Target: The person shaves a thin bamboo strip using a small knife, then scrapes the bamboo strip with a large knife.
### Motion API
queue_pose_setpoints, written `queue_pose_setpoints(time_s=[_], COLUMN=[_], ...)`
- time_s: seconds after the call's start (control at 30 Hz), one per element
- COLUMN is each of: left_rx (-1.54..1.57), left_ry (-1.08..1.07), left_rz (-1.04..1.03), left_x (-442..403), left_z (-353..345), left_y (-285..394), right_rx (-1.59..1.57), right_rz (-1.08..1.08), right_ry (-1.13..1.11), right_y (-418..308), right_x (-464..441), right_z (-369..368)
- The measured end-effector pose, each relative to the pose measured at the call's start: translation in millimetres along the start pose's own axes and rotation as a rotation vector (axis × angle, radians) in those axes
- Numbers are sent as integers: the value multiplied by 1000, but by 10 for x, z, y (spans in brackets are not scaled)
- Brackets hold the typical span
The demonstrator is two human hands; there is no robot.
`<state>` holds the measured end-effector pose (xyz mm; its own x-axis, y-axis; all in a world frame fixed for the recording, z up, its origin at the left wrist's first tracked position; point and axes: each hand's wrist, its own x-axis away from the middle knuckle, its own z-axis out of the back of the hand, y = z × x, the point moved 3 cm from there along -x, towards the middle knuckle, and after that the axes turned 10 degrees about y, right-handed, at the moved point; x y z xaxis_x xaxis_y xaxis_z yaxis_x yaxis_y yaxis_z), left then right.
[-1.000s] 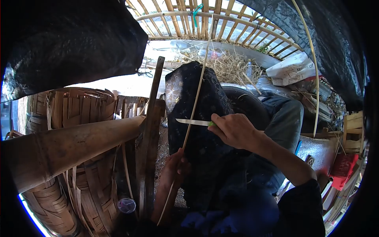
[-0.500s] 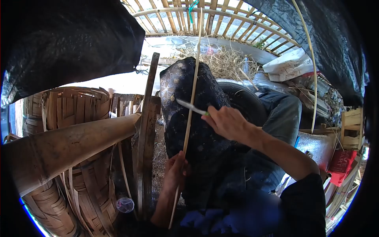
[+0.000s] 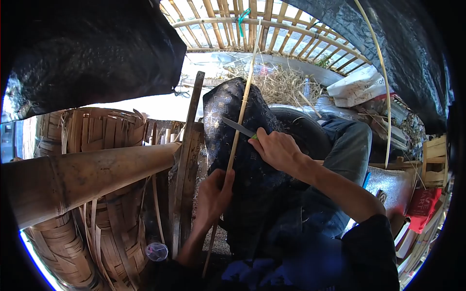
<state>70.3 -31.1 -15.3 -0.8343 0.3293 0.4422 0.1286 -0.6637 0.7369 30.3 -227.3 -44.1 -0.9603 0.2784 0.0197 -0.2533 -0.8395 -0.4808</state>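
Observation:
My left hand point(image 3: 211, 194) is closed around the lower part of a long, thin bamboo strip point(image 3: 242, 109), which slants up and away from me. In my right hand point(image 3: 281, 151) is a knife point(image 3: 237, 126) with a green handle, mostly hidden by the fingers. Its blade crosses the strip above my left hand and points left. Beneath the strip, a dark patterned cloth point(image 3: 219, 104) covers my knee or lap. The strip's lower end runs down past my left wrist.
At left, a thick bamboo pole point(image 3: 97, 177) juts in beside woven bamboo baskets point(image 3: 104, 128). An upright wooden slat point(image 3: 188, 155) stands left of my hands. Beyond lie straw shavings point(image 3: 276, 82), a tyre point(image 3: 303, 138) and a slatted bamboo fence point(image 3: 272, 24). A red bag point(image 3: 421, 208) hangs right.
My left hand has shifted slightly up along the strip. The knife blade has turned and now shows its flat side across the strip. The whole view has shifted a little.

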Motion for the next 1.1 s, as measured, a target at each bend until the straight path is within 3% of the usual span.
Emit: queue_pose_setpoints(time_s=[0.13,0.2,0.3,0.5,0.63,0.73,0.83,1.1], left_rx=[10,258,513,625,660,638,624,579], left_ry=[-18,-93,-171,-197,-194,-156,-146,-67], left_rz=[-79,188,295,332,382,393,362,341], left_x=[-172,-136,-83,-44,-14,-18,1,30], left_z=[-57,-97,-115,-180,-230,-247,-276,-322], left_y=[6,-38,5,-161,-206,-272,-321,-279], right_rx=[11,-99,-190,-193,-203,-182,-93,42], right_rz=[30,20,-1,38,137,79,137,165], right_ry=[28,11,-31,-54,30,-83,14,-9], right_y=[0,-53,-77,21,59,36,-2,-55], right_x=[65,156,269,274,292,230,243,204], right_z=[78,218,308,238,205,207,202,138])
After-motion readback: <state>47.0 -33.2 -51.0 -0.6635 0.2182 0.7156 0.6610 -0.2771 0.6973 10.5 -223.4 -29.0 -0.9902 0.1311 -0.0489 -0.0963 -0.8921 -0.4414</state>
